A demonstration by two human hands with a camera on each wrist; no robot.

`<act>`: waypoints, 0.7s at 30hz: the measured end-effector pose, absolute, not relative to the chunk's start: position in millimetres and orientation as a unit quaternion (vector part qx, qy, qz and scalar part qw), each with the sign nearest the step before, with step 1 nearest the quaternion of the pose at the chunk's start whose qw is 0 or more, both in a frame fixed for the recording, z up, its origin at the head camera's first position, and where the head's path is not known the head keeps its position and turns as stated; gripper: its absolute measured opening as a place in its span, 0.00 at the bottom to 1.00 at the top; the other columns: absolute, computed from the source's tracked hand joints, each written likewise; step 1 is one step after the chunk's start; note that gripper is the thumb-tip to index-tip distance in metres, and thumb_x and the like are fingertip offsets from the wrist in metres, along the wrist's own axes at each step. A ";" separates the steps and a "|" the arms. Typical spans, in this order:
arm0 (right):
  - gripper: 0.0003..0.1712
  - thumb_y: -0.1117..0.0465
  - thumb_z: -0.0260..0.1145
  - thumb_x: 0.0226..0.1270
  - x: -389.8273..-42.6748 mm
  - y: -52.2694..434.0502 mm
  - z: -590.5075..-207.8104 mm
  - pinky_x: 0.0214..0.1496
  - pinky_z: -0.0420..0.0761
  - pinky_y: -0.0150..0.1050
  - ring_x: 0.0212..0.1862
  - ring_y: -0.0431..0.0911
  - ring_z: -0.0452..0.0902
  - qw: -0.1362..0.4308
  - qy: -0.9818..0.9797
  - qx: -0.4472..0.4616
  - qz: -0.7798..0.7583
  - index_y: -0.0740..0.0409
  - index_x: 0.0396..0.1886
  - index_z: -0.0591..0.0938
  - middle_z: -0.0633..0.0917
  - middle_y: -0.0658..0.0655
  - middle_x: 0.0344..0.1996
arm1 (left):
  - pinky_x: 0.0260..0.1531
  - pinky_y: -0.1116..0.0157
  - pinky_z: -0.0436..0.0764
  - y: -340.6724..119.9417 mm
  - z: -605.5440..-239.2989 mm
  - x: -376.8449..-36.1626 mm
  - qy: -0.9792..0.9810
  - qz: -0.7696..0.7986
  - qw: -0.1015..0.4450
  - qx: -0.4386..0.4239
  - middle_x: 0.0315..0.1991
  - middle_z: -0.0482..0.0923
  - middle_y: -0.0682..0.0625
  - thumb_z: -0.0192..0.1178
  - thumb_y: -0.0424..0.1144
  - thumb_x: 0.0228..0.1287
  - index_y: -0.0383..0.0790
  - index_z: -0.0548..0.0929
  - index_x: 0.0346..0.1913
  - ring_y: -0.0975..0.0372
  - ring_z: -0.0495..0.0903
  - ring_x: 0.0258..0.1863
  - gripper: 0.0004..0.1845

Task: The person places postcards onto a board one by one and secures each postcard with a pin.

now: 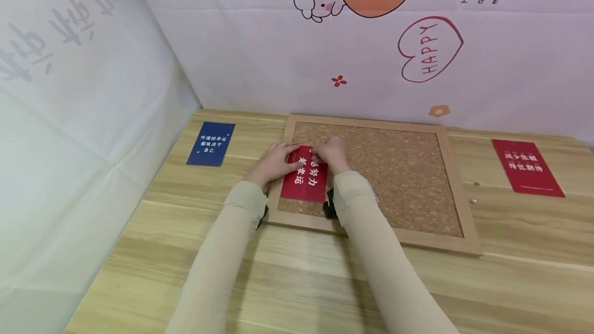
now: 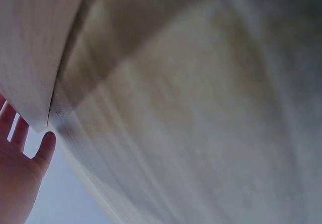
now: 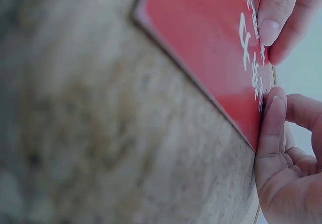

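The cork board (image 1: 399,169) lay flat on the wooden table (image 1: 297,282), and one red card (image 1: 303,174) sat at its near-left corner — placed, by the look of it, but not visibly fastened yet. A second red card (image 1: 527,166) and a blue card (image 1: 211,143) waited off the board, so most of the work seemed left. The left hand (image 1: 275,161) rested with fairly straight fingers on the card's left edge. The right hand (image 1: 330,152) had its fingers curled together, thumb (image 3: 271,128) pressed at the card's top edge — whether it pinched a pin, I could not tell. Two small pins (image 1: 473,201) lay loose on the table.
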State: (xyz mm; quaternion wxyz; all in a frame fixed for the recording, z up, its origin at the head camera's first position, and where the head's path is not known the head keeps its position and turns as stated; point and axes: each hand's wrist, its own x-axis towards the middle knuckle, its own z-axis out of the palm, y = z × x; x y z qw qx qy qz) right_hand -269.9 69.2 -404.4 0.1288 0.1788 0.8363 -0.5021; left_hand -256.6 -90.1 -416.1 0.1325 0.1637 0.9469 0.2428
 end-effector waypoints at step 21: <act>0.10 0.65 0.61 0.64 -266.3 67.8 -404.9 0.25 0.82 0.28 0.15 0.36 0.75 0.102 0.826 0.185 -0.523 0.69 0.35 0.84 0.78 0.50 0.14 | 0.74 0.50 0.55 -89.5 -416.0 -257.9 0.947 0.237 0.137 0.165 0.75 0.55 0.46 0.57 0.50 0.67 0.44 0.63 0.72 0.51 0.52 0.75 0.34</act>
